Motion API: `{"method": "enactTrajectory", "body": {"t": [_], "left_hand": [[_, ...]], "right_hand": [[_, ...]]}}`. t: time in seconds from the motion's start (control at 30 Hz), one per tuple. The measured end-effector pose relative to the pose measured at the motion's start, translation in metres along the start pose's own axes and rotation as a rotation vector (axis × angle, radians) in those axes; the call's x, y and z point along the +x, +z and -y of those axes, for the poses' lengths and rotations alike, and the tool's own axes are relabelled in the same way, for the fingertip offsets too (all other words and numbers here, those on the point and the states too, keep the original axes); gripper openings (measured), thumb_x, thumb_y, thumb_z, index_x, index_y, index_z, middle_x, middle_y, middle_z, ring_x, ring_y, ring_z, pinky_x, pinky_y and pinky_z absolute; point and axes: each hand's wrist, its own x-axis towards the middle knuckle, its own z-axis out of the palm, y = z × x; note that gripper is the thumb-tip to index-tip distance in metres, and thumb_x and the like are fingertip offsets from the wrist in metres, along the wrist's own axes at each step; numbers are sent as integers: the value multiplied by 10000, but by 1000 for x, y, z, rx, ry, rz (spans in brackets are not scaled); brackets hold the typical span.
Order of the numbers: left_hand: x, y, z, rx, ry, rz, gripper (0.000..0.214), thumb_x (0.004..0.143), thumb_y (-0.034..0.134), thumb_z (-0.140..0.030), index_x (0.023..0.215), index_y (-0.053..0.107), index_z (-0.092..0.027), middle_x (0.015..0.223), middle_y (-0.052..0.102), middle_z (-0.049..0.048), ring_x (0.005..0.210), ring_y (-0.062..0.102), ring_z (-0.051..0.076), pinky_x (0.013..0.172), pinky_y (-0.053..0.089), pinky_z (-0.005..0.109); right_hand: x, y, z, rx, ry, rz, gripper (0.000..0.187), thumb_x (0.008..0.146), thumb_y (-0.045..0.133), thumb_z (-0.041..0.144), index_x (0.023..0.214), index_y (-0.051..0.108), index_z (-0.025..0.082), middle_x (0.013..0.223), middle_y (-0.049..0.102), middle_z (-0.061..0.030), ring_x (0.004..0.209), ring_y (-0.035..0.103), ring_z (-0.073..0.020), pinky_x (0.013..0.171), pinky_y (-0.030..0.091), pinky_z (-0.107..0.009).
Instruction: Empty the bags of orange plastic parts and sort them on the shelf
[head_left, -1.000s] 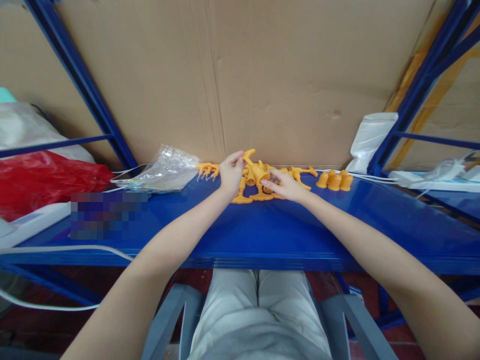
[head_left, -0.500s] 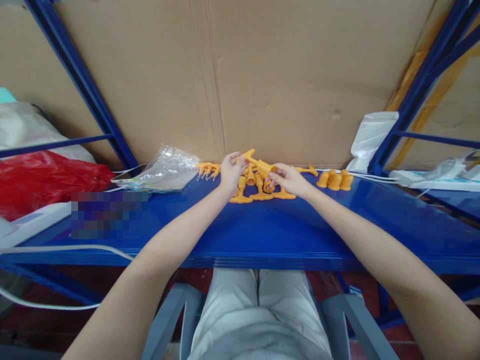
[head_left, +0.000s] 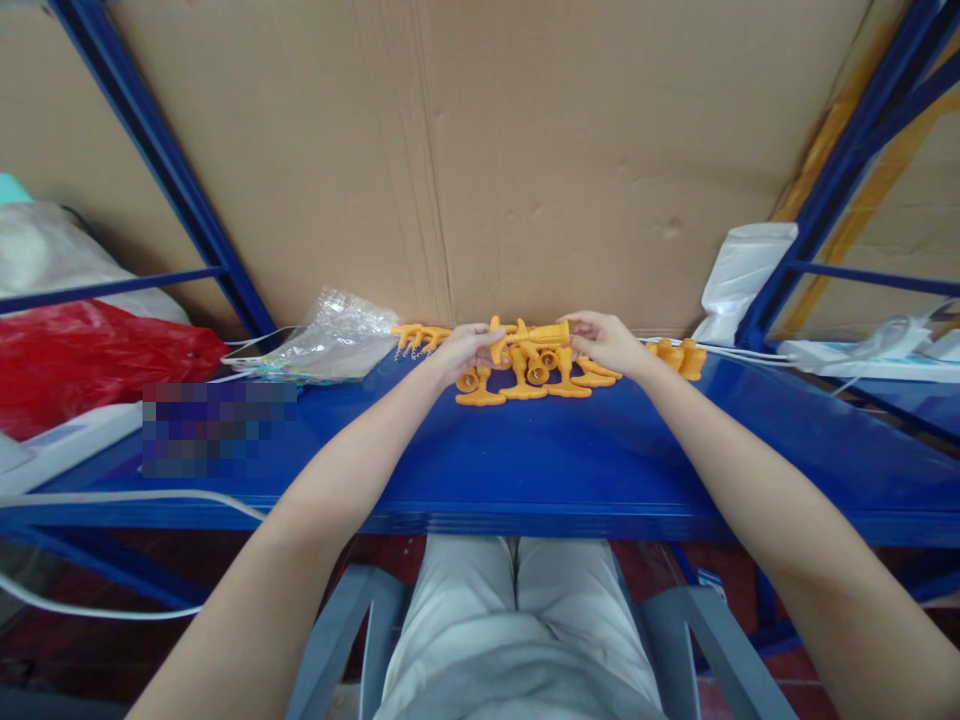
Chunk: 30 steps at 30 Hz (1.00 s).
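Note:
Both my hands hold one long orange plastic piece [head_left: 534, 334] level above the blue shelf [head_left: 540, 460]. My left hand [head_left: 469, 351] pinches its left end, and my right hand [head_left: 604, 340] grips its right, cup-shaped end. Under the held piece lie several orange stand-like parts [head_left: 523, 384] with flat feet. A few orange branched pieces [head_left: 417, 338] lie to the left of my left hand. Short orange cup pieces [head_left: 679, 357] stand in a row to the right of my right hand.
A crumpled clear plastic bag [head_left: 330, 338] lies at the left on a phone with a white cable. A red bag [head_left: 75, 360] sits far left. A white pouch [head_left: 739, 275] and a white power strip [head_left: 840, 358] are at the right. Cardboard [head_left: 480, 150] backs the shelf.
The orange piece has turned from tilted to level. My right hand rose from the shelf and slid right along it to its end, while my left hand dropped slightly.

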Motion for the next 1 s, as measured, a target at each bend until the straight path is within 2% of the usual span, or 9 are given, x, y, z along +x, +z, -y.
{"method": "enactTrajectory", "body": {"t": [0.13,0.23,0.4,0.47,0.6,0.77,0.87,1.0], "left_hand": [[-3,-1,0,37,13,24,173,935,637,-154,764,618,-149,666,721,57,587,698,138,618,565,249],[-2,-2,2,61,46,9,150,915,669,-164,772,624,-149,690,733,57,630,715,145,659,575,264],[2,-4,9,98,95,-26,117,866,737,-218,815,655,-152,753,758,54,671,723,141,691,584,268],[3,-5,12,104,117,-21,121,845,761,-234,835,667,-159,754,761,43,676,722,135,673,580,249],[6,-6,19,113,150,8,202,782,821,-279,882,692,-161,798,773,40,725,730,140,685,588,246],[10,-8,24,135,182,71,333,761,837,-314,1008,702,-137,898,786,70,805,738,157,743,592,278],[12,-8,25,163,234,99,325,771,826,-318,1010,705,-134,911,784,75,837,741,169,781,591,300],[16,-7,27,180,311,153,327,733,844,-296,993,720,-142,963,790,74,903,744,180,859,585,320]], "right_hand": [[-1,-8,2,3,45,-20,261,846,679,320,1066,706,183,887,748,-63,642,673,-161,630,596,-327],[0,-8,4,11,60,-35,267,875,676,392,1036,704,181,842,740,-54,610,660,-150,627,586,-320],[0,-4,9,14,137,-75,405,973,519,540,936,682,171,858,726,-75,611,667,-157,585,548,-298],[-1,-3,12,4,191,-53,419,974,519,556,933,681,171,878,728,-87,622,673,-165,572,536,-297],[-4,0,16,-42,280,41,341,911,649,513,952,694,177,842,725,-73,660,684,-182,617,550,-311],[-6,4,16,-10,347,125,259,873,697,444,853,671,186,791,707,-45,691,694,-177,705,554,-317],[-6,6,13,1,332,122,230,839,715,422,858,676,196,805,715,-44,712,682,-177,715,550,-320],[-5,6,8,-65,212,177,258,786,728,420,928,739,205,897,750,-40,824,687,-202,787,555,-348]]}}
